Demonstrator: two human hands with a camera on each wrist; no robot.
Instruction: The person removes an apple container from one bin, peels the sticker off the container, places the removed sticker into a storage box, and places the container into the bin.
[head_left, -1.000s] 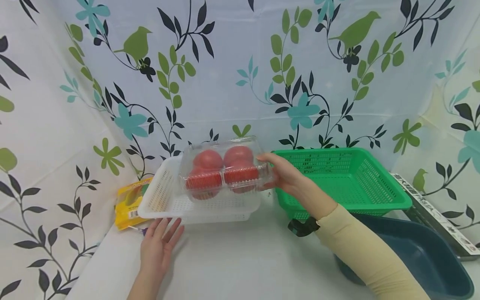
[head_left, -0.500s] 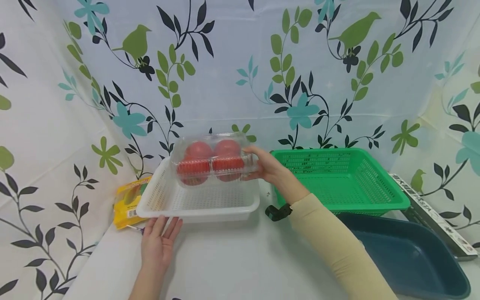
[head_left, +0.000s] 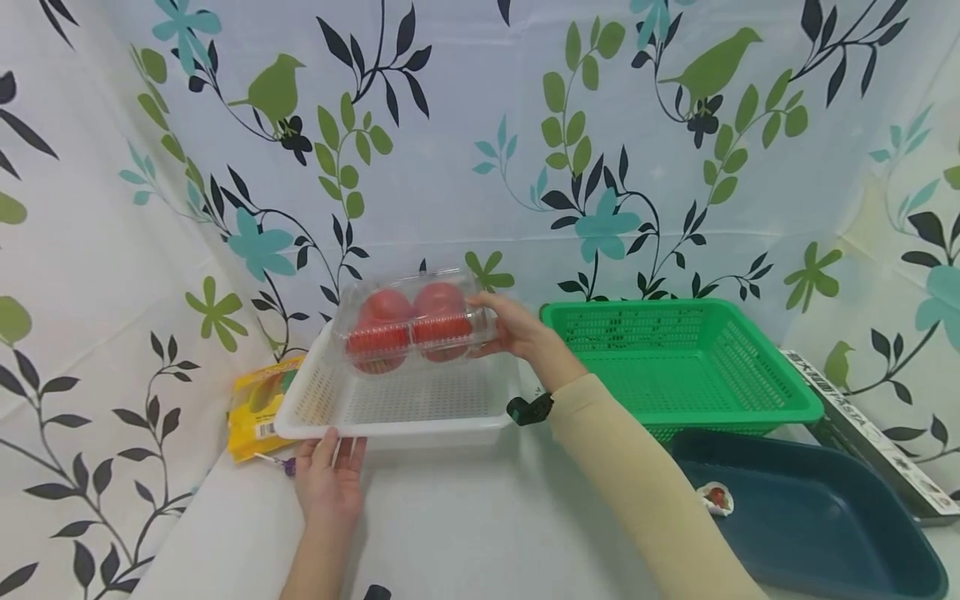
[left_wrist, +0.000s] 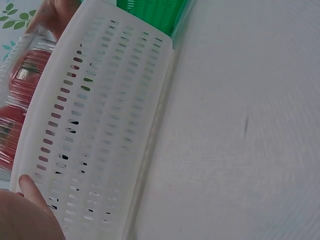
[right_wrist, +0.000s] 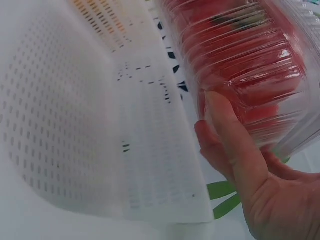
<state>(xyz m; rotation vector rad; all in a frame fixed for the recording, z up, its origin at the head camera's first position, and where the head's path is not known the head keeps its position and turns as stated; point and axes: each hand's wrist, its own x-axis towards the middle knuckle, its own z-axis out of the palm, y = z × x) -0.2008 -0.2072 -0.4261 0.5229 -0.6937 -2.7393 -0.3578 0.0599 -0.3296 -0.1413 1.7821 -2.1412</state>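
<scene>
My right hand grips the right end of a clear plastic box in the head view. Red tomatoes show through its ribbed walls in the right wrist view. The box is held tilted over the back part of a white perforated basket. My left hand touches the front of this basket near its left corner, one fingertip reaching the rim. In the left wrist view, a finger lies along the basket's outer wall; the other fingers are mostly hidden.
A green basket stands right of the white one. A dark blue tub, with a small white-and-red item, is at front right, beside a long flat box. A yellow packet and a purple lollipop lie at left.
My right hand has carried the box of tomatoes left and slightly back over the white basket. My left hand stays at the basket's front, its fingers less spread. The white-and-red item has come into view.
</scene>
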